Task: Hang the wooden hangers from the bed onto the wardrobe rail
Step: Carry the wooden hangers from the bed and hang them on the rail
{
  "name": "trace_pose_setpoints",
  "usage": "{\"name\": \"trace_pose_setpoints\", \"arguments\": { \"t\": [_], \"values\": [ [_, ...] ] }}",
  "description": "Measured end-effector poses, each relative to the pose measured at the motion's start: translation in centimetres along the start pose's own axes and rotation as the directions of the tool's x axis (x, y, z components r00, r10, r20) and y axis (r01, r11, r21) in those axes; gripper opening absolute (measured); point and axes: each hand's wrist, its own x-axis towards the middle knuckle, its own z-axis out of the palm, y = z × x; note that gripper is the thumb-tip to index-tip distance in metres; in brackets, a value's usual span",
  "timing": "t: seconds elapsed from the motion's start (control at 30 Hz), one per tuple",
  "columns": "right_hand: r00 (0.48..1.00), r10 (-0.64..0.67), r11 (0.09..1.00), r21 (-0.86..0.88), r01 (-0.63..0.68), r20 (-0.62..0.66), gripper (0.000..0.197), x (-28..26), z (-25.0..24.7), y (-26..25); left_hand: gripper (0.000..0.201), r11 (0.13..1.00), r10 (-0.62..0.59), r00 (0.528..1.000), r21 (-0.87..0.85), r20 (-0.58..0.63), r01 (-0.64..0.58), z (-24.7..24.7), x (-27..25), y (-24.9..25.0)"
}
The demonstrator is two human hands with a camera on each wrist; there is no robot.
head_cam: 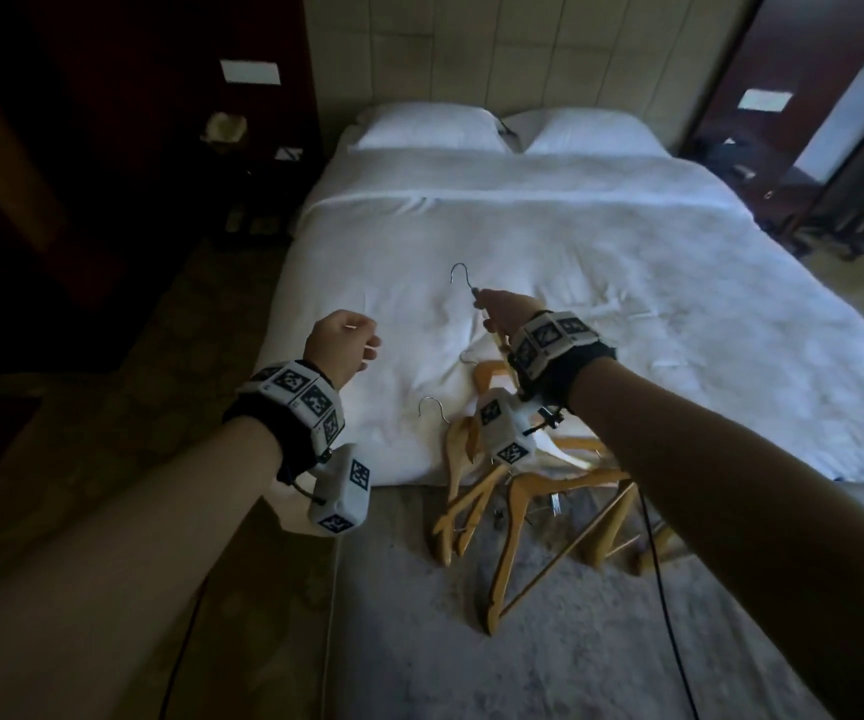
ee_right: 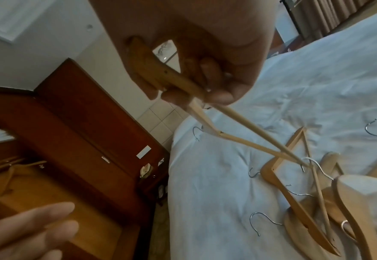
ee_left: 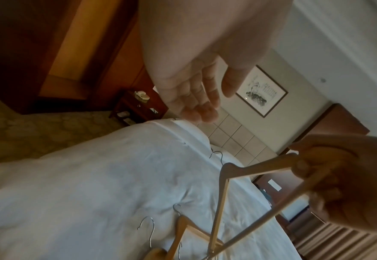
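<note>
My right hand grips a wooden hanger by its neck, lifted over the white bed, metal hook pointing up. The right wrist view shows the fingers of that right hand curled round the hanger; its lower end still crosses the pile. Several more wooden hangers lie tangled at the foot of the bed. My left hand hovers to the left of the held hanger, fingers relaxed, holding nothing. In the left wrist view my left hand is empty, the held hanger to its right.
A grey runner covers the foot of the bed under the pile. Dark wood panelling and a nightstand stand left of the bed, patterned carpet beside it. In the right wrist view, hangers hang inside a lit wooden wardrobe on the left.
</note>
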Motion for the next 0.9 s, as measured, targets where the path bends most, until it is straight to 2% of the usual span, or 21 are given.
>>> {"name": "trace_pose_setpoints", "arguments": {
  "t": [0.07, 0.13, 0.23, 0.3, 0.37, 0.4, 0.6, 0.73, 0.83, 0.9],
  "values": [
    [1.000, -0.006, 0.997, -0.080, 0.007, 0.013, 0.014, -2.4, 0.9, 0.4, 0.011, 1.000, 0.003, 1.000, 0.000, -0.003, -0.003, -1.7, -1.1, 0.1],
    [0.995, -0.024, 0.952, -0.302, 0.053, 0.097, 0.011, -4.8, 2.5, 2.4, 0.011, 1.000, 0.011, 1.000, 0.020, 0.020, -0.011, -2.8, -2.7, -0.3],
    [0.999, -0.010, 0.934, -0.356, 0.028, 0.053, 0.025, -6.9, 5.4, 7.0, 0.010, 0.999, 0.014, 0.998, 0.031, 0.064, -0.016, -4.0, -5.8, -2.1],
    [1.000, -0.002, 0.875, -0.483, 0.001, -0.002, 0.036, -7.3, 7.6, 10.0, 0.010, 0.999, -0.007, 0.996, 0.039, 0.089, 0.003, -4.9, -7.9, -4.1],
    [1.000, -0.011, 0.798, -0.603, 0.021, 0.020, 0.058, -8.0, 9.1, 12.7, 0.010, 0.998, -0.044, 0.993, 0.047, 0.105, 0.040, -5.8, -9.7, -6.2],
    [0.999, -0.023, 0.774, -0.632, 0.038, 0.032, 0.062, -8.6, 9.8, 13.8, 0.010, 0.997, -0.070, 0.991, 0.047, 0.110, 0.065, -6.2, -10.5, -7.1],
    [0.993, 0.056, 0.750, -0.661, 0.027, 0.105, 0.051, -10.1, 12.6, 18.9, 0.013, 0.984, -0.163, 0.981, 0.093, 0.102, 0.154, -7.6, -12.7, -10.6],
    [0.976, 0.125, 0.681, -0.731, 0.047, 0.179, 0.043, -9.7, 13.7, 21.0, 0.014, 0.970, -0.219, 0.971, 0.131, 0.093, 0.206, -7.3, -12.4, -12.8],
    [0.958, 0.171, 0.595, -0.799, 0.085, 0.230, 0.047, -9.1, 14.2, 22.9, 0.015, 0.956, -0.267, 0.959, 0.150, 0.092, 0.251, -6.7, -12.2, -14.1],
    [0.957, 0.170, 0.579, -0.809, 0.095, 0.234, 0.047, -8.9, 14.2, 23.5, 0.020, 0.951, -0.282, 0.954, 0.164, 0.098, 0.264, -6.4, -11.9, -14.6]
  ]
}}
